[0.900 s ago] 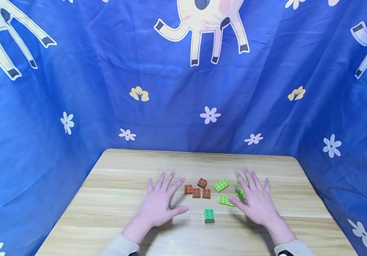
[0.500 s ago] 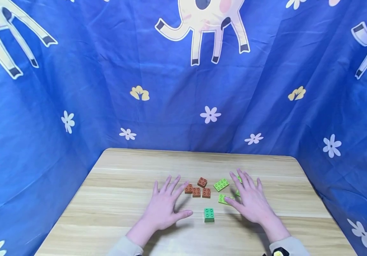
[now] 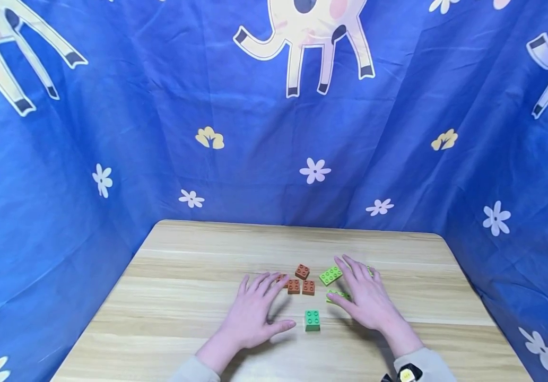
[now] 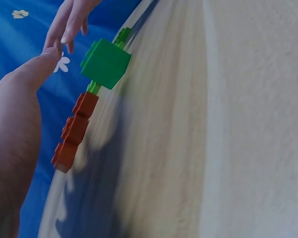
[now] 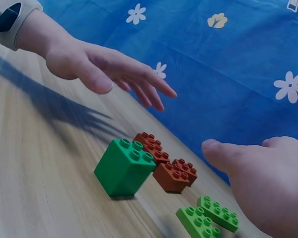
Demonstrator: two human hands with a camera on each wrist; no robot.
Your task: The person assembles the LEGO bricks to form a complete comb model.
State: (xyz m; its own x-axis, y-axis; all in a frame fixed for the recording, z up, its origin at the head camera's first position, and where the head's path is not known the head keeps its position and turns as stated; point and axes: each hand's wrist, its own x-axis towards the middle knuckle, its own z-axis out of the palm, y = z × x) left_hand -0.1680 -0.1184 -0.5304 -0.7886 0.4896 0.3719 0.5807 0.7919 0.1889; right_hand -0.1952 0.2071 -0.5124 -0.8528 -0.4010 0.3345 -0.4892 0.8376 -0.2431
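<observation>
A green block (image 3: 312,321) stood on the worktop (image 3: 183,297), about midway between its side edges. Past it, toward the far edge, lay four red-brown bricks (image 3: 293,287), with flat lime bricks (image 3: 331,276) beside them toward the right edge. The person's left hand (image 3: 252,315) hung in the air on the left-edge side, empty, fingers spread wide. The right hand (image 3: 366,297), also wide, partly covered the lime bricks; I couldn't tell if its thumb touched one. Blue patterned cloth (image 3: 254,180) hung behind the far edge.
</observation>
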